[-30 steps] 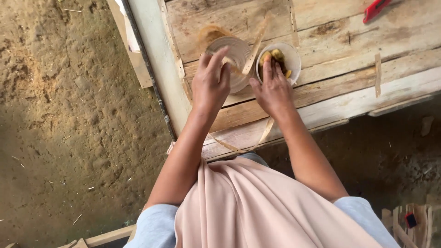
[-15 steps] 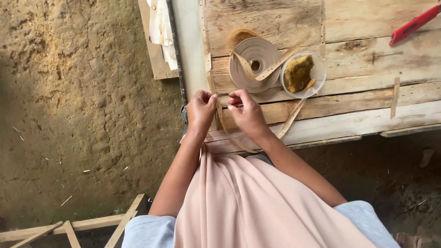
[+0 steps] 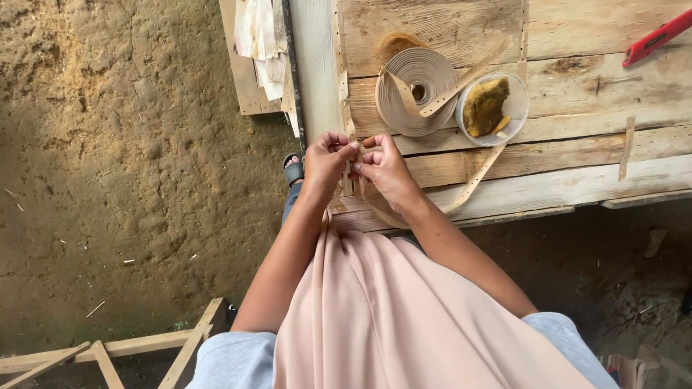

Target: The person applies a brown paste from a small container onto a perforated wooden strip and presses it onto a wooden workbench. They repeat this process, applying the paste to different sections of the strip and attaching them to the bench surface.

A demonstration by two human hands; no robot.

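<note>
Change: both hands drawn back from the roll and the bowl since a second ago, now together at the near edge of the bench; little shift against half a second ago, hands a touch higher in view.
Left hand [image 3: 326,160]: fingers curled tight, thumb and forefinger pinched on the strip.
Right hand [image 3: 386,171]: likewise pinched shut on the strip, fingertips just beside those of the left, almost touching.
Strip [image 3: 472,181]: thin, pale, veneer-like band; held end between the two hands, the rest looping down over the bench edge and back up toward the roll.
Roll [image 3: 418,90]: flat coil of the same band, lying on the bench beyond the hands, apart from them.
Bowl [image 3: 515,108]: clear, round, just right of the roll, with a yellow-brown sponge-like lump inside.
Bench [image 3: 577,166]: rough weathered planks.
Red tool [image 3: 659,36]: far right corner, well apart.
Floor [image 3: 130,158]: bare earth, left of the bench.
</note>
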